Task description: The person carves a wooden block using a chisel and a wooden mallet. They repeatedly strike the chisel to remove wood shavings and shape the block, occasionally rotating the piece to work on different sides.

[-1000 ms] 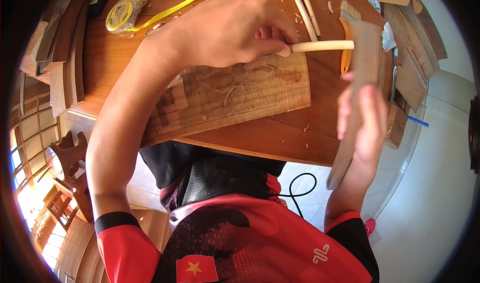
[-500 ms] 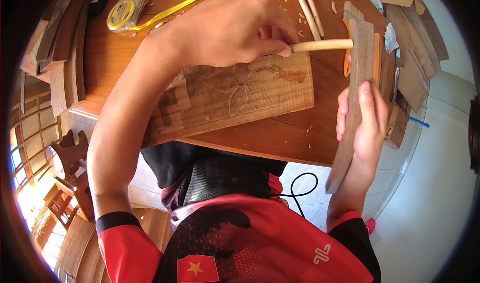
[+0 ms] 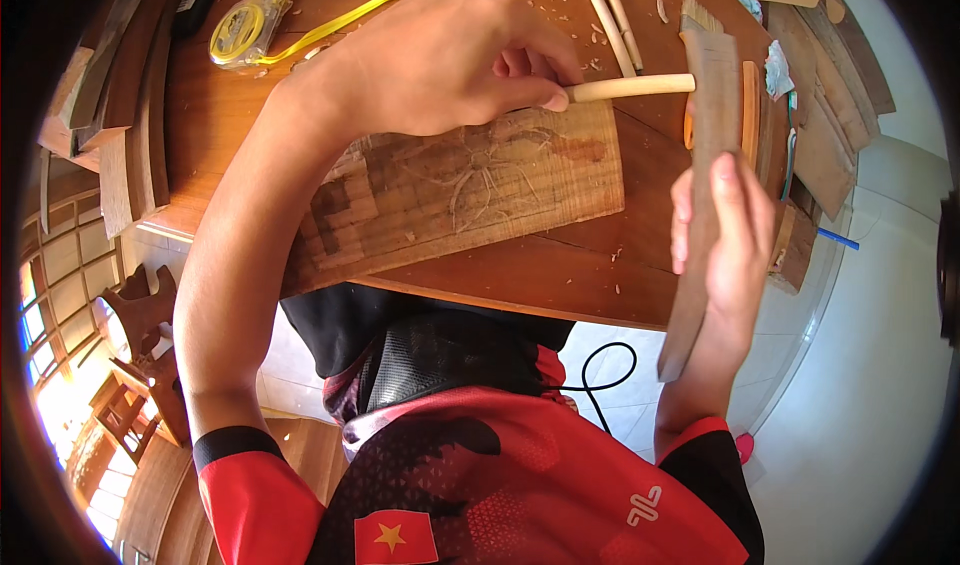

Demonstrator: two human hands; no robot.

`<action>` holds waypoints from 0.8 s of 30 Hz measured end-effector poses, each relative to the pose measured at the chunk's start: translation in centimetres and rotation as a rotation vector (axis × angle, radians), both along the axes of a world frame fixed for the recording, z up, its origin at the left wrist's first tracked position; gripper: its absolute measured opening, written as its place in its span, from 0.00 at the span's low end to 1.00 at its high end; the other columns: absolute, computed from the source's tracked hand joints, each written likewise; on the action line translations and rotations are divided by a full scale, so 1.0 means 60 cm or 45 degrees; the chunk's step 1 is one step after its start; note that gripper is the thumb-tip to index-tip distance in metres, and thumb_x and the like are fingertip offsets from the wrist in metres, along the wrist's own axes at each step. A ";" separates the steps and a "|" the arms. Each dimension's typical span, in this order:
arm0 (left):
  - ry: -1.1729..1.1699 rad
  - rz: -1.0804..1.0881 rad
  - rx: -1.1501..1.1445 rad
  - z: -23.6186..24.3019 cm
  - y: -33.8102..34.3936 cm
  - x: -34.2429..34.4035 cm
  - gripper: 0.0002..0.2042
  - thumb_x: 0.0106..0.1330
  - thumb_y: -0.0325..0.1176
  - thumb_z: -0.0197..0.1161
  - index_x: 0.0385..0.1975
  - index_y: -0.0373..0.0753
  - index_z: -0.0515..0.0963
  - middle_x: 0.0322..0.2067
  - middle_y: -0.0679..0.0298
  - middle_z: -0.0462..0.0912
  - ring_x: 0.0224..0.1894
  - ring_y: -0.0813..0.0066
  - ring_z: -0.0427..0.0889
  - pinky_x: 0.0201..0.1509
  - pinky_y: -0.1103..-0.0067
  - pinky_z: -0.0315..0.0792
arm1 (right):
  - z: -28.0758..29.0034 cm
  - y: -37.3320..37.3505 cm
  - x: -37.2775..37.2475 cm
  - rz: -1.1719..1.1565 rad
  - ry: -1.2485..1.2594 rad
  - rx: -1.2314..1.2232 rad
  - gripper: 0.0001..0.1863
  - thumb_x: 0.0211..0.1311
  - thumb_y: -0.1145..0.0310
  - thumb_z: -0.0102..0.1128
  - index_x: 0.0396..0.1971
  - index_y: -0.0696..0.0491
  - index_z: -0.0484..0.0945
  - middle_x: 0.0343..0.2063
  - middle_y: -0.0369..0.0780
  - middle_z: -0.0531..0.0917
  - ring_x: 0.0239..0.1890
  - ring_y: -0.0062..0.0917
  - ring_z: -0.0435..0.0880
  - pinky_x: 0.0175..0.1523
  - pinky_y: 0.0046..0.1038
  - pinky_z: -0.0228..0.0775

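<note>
My left hand (image 3: pixel 460 65) is closed on a tool with a pale cylindrical wooden handle (image 3: pixel 640 88); its tip is hidden by my fingers over the board. My right hand (image 3: pixel 738 245) grips a long grey-brown wooden bar (image 3: pixel 712 100) pointing away from me, with its face at or touching the end of the pale handle. Beneath my left hand lies a flat wooden board (image 3: pixel 420 205) with a faint carved or drawn flower-like pattern and darker patches.
On the table (image 3: pixel 600 275) are a yellow tape measure (image 3: pixel 240 37), two pale-handled tools (image 3: pixel 612 30), a brush (image 3: pixel 700 17) and wood shavings. Wooden offcuts lie stacked at left (image 3: pixel 130 85) and right (image 3: pixel 830 105). A black cord (image 3: pixel 605 355) loops below the table.
The tool in my left hand has moved slightly left. The bar in my right hand has swayed a little, now sitting slightly higher in view than half a second ago.
</note>
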State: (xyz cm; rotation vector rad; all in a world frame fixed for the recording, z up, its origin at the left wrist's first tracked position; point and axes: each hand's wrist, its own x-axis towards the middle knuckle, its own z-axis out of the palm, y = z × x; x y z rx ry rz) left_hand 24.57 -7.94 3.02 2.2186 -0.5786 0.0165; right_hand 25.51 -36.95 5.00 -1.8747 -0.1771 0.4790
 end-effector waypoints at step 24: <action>0.107 0.045 -0.071 -0.006 0.000 0.000 0.11 0.67 0.33 0.71 0.44 0.34 0.87 0.37 0.56 0.90 0.39 0.65 0.89 0.46 0.72 0.81 | -0.003 0.007 0.006 -0.073 0.002 0.187 0.20 0.82 0.53 0.46 0.48 0.55 0.76 0.22 0.34 0.75 0.13 0.14 0.70 0.15 0.19 0.61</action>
